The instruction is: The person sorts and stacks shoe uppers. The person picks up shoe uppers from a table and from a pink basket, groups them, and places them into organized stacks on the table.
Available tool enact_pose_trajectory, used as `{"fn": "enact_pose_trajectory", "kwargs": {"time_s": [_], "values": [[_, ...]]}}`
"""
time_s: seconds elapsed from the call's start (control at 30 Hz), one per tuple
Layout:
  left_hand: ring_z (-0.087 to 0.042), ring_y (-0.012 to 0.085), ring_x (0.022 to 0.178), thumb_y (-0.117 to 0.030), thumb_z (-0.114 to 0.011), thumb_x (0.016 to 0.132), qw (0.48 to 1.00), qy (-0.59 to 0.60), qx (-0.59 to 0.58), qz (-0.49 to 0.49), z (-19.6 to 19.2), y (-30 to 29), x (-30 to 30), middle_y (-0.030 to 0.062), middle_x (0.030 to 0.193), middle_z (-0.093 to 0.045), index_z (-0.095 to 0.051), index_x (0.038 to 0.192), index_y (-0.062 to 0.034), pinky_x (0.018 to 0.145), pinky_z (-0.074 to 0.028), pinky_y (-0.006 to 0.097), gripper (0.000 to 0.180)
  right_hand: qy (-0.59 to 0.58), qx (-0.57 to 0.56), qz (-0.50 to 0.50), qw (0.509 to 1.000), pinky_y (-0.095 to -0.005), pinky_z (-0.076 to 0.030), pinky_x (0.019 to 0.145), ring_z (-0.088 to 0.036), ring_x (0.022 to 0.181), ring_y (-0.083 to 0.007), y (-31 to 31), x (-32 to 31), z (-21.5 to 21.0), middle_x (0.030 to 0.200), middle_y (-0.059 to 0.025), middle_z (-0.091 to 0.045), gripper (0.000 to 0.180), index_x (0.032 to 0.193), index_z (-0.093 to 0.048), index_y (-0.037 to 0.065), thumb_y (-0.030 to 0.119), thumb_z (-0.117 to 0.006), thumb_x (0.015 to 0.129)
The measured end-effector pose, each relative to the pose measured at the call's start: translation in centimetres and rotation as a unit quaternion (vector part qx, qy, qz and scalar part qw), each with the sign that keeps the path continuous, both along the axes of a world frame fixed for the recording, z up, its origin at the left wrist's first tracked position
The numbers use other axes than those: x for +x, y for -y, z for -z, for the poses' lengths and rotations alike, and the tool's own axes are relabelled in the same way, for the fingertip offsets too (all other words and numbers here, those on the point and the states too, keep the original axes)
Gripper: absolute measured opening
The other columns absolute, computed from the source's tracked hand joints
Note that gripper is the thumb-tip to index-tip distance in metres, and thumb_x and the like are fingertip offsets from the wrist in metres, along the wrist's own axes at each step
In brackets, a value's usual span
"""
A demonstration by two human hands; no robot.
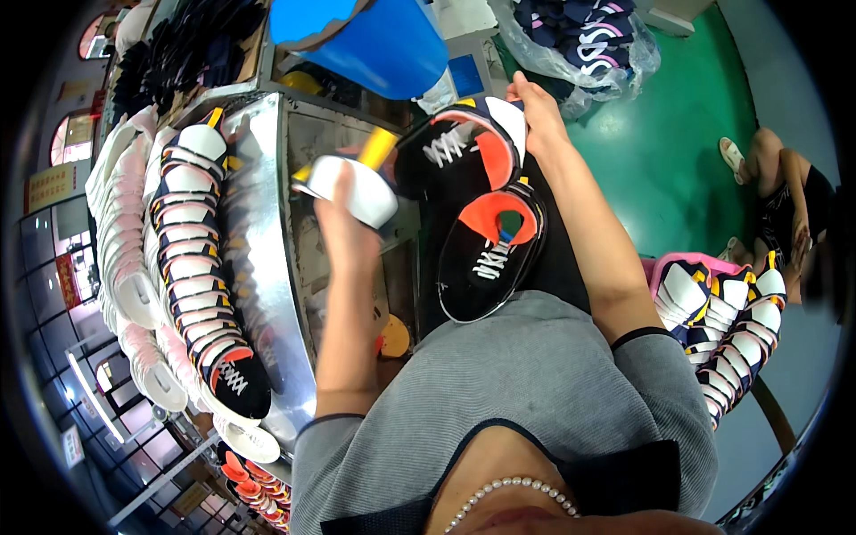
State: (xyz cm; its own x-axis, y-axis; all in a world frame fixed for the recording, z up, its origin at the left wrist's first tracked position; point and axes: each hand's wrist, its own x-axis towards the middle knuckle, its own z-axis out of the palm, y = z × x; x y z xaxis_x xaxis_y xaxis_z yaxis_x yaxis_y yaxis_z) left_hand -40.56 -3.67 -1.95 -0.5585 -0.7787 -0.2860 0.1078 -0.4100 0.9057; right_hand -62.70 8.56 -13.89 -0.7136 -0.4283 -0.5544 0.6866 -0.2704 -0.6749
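At nine o'clock, nested row (194, 241): apparently done.
Left hand (341, 227), eleven o'clock: grasping blurred white-and-yellow shoe (366, 196).
Right hand (541, 116), one o'clock: gripping laced shoe (464, 147).
Third shoe (481, 263), dial centre: laced, un-nested; apparently left over.

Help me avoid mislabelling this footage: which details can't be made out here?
All in the head view:
Left hand: blurred, so its exact grip is unclear.
White piece with a yellow tab: also blurred; fine detail is lost.
Blue bin: cut off by the top edge; its full contents don't show.
Seated person: head lost at the dark fisheye rim.
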Motion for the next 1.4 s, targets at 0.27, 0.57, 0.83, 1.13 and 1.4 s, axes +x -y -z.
{"fn": "enact_pose_trajectory", "kwargs": {"time_s": [0.27,0.57,0.83,1.13,1.4], "values": [[-0.061,0.0132,0.084,-0.009,-0.069,0.08,0.988,0.076,-0.092,0.093,1.6,-3.8,-1.4,0.0052,0.095,-0.064,-0.059,0.108,0.0019,0.075,-0.048,0.026,0.032,-0.053,-0.022,-0.079,0.995,-0.0252,-0.038,0.074,-0.047,0.08,-0.0118,3.7,9.8,-4.6,0.083,-0.0032,-0.056,0.036,0.087,-0.059,0.004,0.04,-0.064,0.087],[-0.064,0.0175,0.081,-0.008,-0.069,0.077,0.975,0.116,-0.131,0.136,2.0,2.6,-5.2,0.009,0.093,-0.065,-0.061,0.102,0.0039,0.072,-0.05,0.029,0.029,-0.244,-0.076,-0.16,0.954,-0.0236,-0.048,0.055,-0.056,0.062,-0.008,3.7,5.2,-3.5,0.079,-0.0034,-0.061,0.012,0.089,-0.059,0.0,0.01,-0.065,0.086],[-0.065,0.0256,0.089,-0.008,-0.054,0.085,0.985,0.011,0.166,0.038,5.5,5.5,-10.2,0.0148,0.103,-0.065,-0.056,0.108,0.0061,0.079,-0.054,0.038,0.027,-0.087,-0.074,-0.144,0.983,-0.0239,-0.038,0.048,-0.045,0.05,-0.009,6.2,1.7,-2.7,0.065,-0.0023,-0.053,0.014,0.085,-0.057,0.001,0.014,-0.061,0.089],[-0.063,0.0278,0.097,-0.018,-0.056,0.087,0.979,-0.044,0.2,0.004,-2.1,0.1,2.9,0.0151,0.107,-0.062,-0.05,0.12,0.0021,0.087,-0.051,0.04,0.039,-0.415,0.24,-0.621,0.619,-0.0386,-0.043,0.096,-0.055,0.114,-0.0317,-3.1,2.0,7.2,0.124,-0.0225,-0.055,0.092,0.132,-0.042,0.0,0.052,-0.075,0.065],[-0.065,0.0219,0.087,-0.013,-0.062,0.081,0.941,0.104,-0.136,-0.292,-17.4,-8.7,22.2,0.0125,0.103,-0.064,-0.052,0.118,0.0035,0.076,-0.054,0.032,0.041,-0.411,0.255,-0.555,0.677,-0.0343,-0.047,0.084,-0.062,0.092,-0.0263,-6.2,5.9,6.0,0.1,-0.0154,-0.064,0.041,0.107,-0.057,0.0,0.014,-0.07,0.07]]}}
